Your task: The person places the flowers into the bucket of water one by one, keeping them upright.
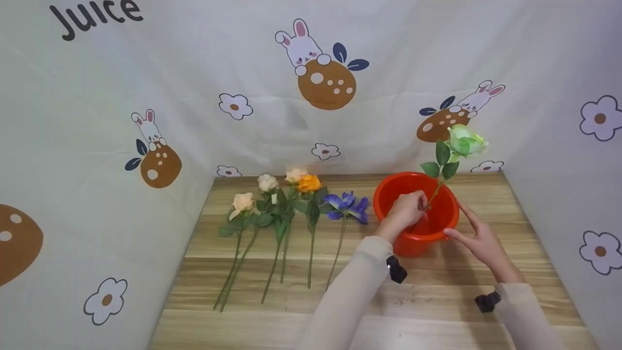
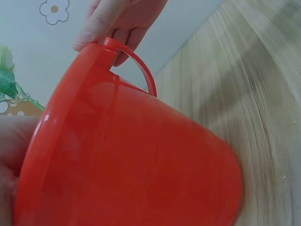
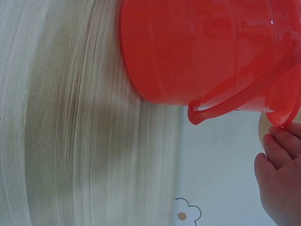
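A red plastic bucket [image 1: 412, 245] stands on the wooden table. Reaching over its near rim, my left hand [image 1: 406, 212] pinches the stem of a pale green artificial rose [image 1: 465, 142] inside the bucket. The rose leans up and to the right, its bloom above the far rim; the lower end of its stem cannot be made out. At the bucket's right side my right hand [image 1: 487, 247] rests on the rim, thumb and fingers spread and fairly straight. In the right wrist view the fingertips [image 3: 277, 136] touch the rim near the bucket's handle [image 3: 249, 94].
Left of the bucket lie several artificial flowers: a peach rose [image 1: 242, 203], a cream one [image 1: 267, 183], an orange one [image 1: 309, 183] and a purple-blue flower [image 1: 347, 206]. A printed cloth [image 1: 262, 136] hangs behind the table [image 1: 233, 335]. Small clear specks dot the wood.
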`<state>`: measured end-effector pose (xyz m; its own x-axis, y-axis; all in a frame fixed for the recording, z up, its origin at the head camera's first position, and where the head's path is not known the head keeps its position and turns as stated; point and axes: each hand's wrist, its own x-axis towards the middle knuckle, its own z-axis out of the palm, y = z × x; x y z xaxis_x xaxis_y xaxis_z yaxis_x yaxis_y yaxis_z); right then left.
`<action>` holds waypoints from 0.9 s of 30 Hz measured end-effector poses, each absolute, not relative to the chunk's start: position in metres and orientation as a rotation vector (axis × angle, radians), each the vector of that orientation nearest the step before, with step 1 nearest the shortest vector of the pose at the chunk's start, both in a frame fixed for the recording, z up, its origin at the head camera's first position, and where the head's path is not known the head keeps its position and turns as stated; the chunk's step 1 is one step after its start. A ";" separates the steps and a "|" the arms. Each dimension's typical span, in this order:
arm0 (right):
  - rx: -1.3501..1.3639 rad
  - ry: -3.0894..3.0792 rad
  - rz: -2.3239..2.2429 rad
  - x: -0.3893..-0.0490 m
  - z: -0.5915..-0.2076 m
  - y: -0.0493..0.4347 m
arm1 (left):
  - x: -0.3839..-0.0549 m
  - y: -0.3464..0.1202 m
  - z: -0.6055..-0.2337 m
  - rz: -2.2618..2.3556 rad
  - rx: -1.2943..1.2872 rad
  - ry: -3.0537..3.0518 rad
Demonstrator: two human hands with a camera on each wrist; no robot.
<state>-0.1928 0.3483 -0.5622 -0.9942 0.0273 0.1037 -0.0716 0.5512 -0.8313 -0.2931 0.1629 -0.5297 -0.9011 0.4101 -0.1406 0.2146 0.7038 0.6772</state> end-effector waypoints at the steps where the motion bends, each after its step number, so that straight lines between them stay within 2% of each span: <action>1: 0.034 -2.679 1.440 -0.193 -0.562 0.348 | -0.294 0.164 -0.530 0.989 0.479 2.634; 11: 0.038 -2.693 1.477 -0.195 -0.564 0.346 | -0.296 0.171 -0.534 0.979 0.327 2.621; 27: 0.039 -2.660 1.459 -0.193 -0.565 0.348 | -0.295 0.168 -0.530 1.087 0.307 2.625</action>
<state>-0.1928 0.3482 -0.5648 -0.9939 0.0292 0.1063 -0.0740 0.5383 -0.8395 -0.2955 0.1685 -0.5297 -0.9374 0.2999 -0.1772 0.0868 0.6937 0.7150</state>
